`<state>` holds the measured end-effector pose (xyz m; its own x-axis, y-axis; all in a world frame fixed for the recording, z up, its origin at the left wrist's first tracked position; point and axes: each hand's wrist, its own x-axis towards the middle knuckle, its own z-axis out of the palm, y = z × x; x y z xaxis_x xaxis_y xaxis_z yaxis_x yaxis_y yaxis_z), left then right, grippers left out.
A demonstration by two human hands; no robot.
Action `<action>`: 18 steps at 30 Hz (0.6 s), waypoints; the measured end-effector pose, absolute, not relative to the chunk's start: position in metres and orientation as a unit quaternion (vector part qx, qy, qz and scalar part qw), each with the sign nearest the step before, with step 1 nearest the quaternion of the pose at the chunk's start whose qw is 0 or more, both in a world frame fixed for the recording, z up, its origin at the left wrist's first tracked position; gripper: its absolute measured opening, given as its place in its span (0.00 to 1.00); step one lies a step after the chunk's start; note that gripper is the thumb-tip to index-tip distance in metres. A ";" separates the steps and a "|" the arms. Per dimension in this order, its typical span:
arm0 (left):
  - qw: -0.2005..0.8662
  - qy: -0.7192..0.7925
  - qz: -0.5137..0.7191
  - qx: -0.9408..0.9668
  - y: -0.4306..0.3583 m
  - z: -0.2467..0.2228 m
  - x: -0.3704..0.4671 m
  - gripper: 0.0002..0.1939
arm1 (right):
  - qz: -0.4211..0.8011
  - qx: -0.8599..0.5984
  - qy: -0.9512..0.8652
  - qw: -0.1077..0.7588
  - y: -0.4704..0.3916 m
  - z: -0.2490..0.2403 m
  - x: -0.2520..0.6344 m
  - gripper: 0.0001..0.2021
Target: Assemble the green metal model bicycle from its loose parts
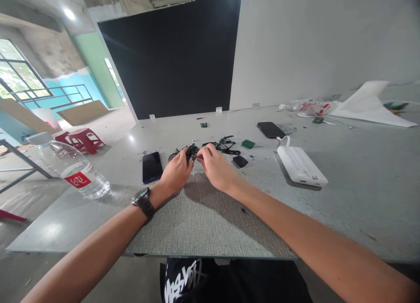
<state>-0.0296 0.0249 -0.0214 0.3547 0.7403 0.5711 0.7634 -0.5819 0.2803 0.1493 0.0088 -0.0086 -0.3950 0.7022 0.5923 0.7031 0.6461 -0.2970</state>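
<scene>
My left hand is closed around a small dark part that looks like a piece of a toy bicycle. Its finer details are too small to make out. Right up against that part, my right hand has thumb and fingertips pinched together, and whatever lies between them is hidden. A thin black wheel rim shows just behind the left fingers. Beyond the right hand lie black and green frame-like pieces. A green block and a black block rest to the right of them.
A dark phone lies left of my hands, with a water bottle farther left. On the right are a white power bank, another phone, a crumpled plastic bottle and white sheeting. A black panel stands behind.
</scene>
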 end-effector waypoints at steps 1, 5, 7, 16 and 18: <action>0.018 -0.456 -0.336 -0.824 0.024 -0.021 -0.029 0.19 | 0.002 -0.425 -0.832 0.356 0.009 -0.008 0.150 0.09; 0.022 -0.460 -0.336 -0.822 0.024 -0.021 -0.028 0.19 | 0.025 -0.444 -0.819 0.362 0.009 -0.007 0.149 0.09; 0.024 -0.460 -0.339 -0.820 0.024 -0.021 -0.028 0.19 | 0.041 -0.451 -0.815 0.362 0.008 -0.006 0.149 0.09; 0.049 -0.446 -0.346 -0.824 0.026 -0.023 -0.030 0.18 | 0.036 -0.438 -0.828 0.347 0.009 -0.011 0.150 0.05; 0.055 -0.437 -0.353 -0.825 0.026 -0.023 -0.030 0.18 | 0.026 -0.436 -0.830 0.347 0.010 -0.010 0.150 0.06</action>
